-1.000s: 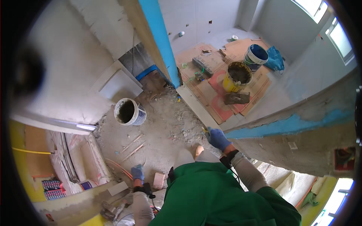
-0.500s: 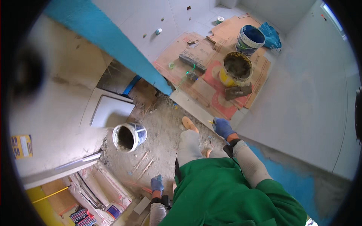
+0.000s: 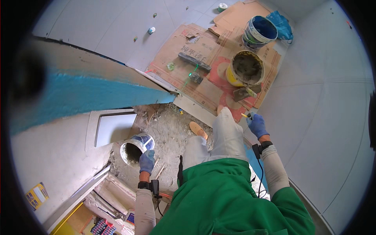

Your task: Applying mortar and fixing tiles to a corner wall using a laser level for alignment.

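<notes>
My right hand (image 3: 257,126), in a blue glove, is closed around a slim yellow-and-black tool (image 3: 245,115) whose kind I cannot make out. It is above the edge of the cardboard-covered floor. My left hand (image 3: 147,161), also gloved in blue, hangs over the near rim of a white-and-blue bucket (image 3: 143,141). Its fingers look loosely bent and nothing shows in them; I cannot tell whether they touch the rim. Ahead, a yellow bucket (image 3: 234,76) of grey mortar stands beside a mortar-smeared flat tool (image 3: 242,94) with a pale handle.
Cardboard sheets (image 3: 207,92) cover the tiled floor ahead. On them sit a blue-lined bucket (image 3: 250,39), a long dark block (image 3: 194,62) and a small device (image 3: 196,78) with a green light. A blue-painted wall end (image 3: 152,95) juts in at left. A white tile (image 3: 113,127) leans nearby.
One of my legs has stepped forward to the cardboard. My right hand has moved right and slightly forward with the tool. My left hand has swung forward to the bucket.
</notes>
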Tool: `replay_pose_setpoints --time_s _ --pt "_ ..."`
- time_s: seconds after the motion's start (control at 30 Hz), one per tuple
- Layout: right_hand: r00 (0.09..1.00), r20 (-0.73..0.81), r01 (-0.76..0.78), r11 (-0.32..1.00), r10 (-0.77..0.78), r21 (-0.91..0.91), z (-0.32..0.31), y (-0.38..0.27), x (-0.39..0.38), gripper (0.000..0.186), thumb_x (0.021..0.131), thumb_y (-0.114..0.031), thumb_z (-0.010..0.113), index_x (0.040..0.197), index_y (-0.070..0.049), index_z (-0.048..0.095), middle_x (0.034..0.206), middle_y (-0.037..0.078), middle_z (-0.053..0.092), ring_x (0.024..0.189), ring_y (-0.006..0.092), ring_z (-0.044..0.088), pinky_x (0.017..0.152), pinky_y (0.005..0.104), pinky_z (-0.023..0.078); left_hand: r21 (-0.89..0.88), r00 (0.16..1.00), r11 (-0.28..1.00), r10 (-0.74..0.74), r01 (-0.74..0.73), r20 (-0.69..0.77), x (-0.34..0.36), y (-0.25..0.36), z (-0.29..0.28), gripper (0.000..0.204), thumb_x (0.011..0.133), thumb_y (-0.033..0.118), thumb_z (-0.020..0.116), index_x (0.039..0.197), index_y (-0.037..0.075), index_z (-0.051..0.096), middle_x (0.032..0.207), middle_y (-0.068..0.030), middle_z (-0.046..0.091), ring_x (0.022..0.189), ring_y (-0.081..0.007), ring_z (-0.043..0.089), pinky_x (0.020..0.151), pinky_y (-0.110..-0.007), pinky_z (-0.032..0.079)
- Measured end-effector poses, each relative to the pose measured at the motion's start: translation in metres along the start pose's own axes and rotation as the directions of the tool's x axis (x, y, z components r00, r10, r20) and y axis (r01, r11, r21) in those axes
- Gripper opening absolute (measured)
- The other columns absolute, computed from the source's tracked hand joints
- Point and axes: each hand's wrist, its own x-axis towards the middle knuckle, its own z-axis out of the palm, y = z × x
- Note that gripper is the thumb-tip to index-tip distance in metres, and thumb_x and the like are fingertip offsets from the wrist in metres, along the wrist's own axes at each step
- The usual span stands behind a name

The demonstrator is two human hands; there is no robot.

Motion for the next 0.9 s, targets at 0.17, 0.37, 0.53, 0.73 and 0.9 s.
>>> replay_pose_setpoints --time_s 0.17,0.37,0.53,0.73,0.9 --pt "0.995 0.094 0.049 0.996 -0.042 -0.068 0.006 0.009 0.052 0.009 0.085 -0.015 0.067 0.089 -0.007 0.066 0.083 0.021 0.069 0.080 0.0414 0.067 0.071 0.0488 0.053 0.040 0.999 0.999 -0.007 0.005 0.049 0.013 0.065 -0.003 0.038 0.100 0.035 0.053 0.098 0.003 0.072 0.096 -0.0262 0.069 0.091 -0.0459 0.066 0.078 -0.050 0.052" --pt "0.939 0.231 0.255 0.967 -0.253 0.023 0.061 -0.011 0.194 0.009 0.084 -0.015 0.065 0.089 -0.008 0.065 0.079 0.020 0.068 0.077 0.0412 0.067 0.069 0.0504 0.053 0.150 0.972 0.962 -0.233 0.230 0.006 0.030 0.124 0.020 0.039 0.102 0.038 0.050 0.106 0.005 0.070 0.098 -0.0255 0.070 0.092 -0.0441 0.068 0.079 -0.050 0.052" --pt "0.824 0.291 0.478 0.872 -0.486 0.103 0.138 -0.044 0.327 0.009 0.083 -0.015 0.065 0.086 -0.007 0.063 0.075 0.018 0.066 0.075 0.0416 0.066 0.066 0.0510 0.051 0.076 0.983 0.989 -0.118 0.129 -0.143 0.102 0.208 0.059 0.033 0.103 0.036 0.050 0.113 0.010 0.068 0.093 -0.0238 0.071 0.087 -0.0436 0.069 0.076 -0.051 0.053" --pt "0.579 0.384 0.672 0.687 -0.720 0.275 0.254 -0.095 0.451 0.006 0.082 -0.012 0.064 0.084 -0.007 0.062 0.074 0.019 0.065 0.074 0.0426 0.065 0.064 0.0506 0.050 0.089 0.988 0.994 -0.046 0.060 -0.149 0.248 0.222 0.130 0.027 0.103 0.032 0.050 0.112 0.012 0.068 0.087 -0.0205 0.071 0.081 -0.0410 0.070 0.072 -0.049 0.053" --pt "0.354 0.454 0.820 0.505 -0.818 0.269 0.374 -0.119 0.522 0.006 0.081 -0.011 0.063 0.084 -0.006 0.062 0.075 0.019 0.064 0.076 0.0429 0.064 0.067 0.0507 0.050 0.120 0.977 0.993 0.006 0.021 -0.215 0.343 0.158 0.217 0.025 0.102 0.029 0.052 0.109 0.012 0.069 0.082 -0.0182 0.070 0.076 -0.0386 0.069 0.068 -0.045 0.052"
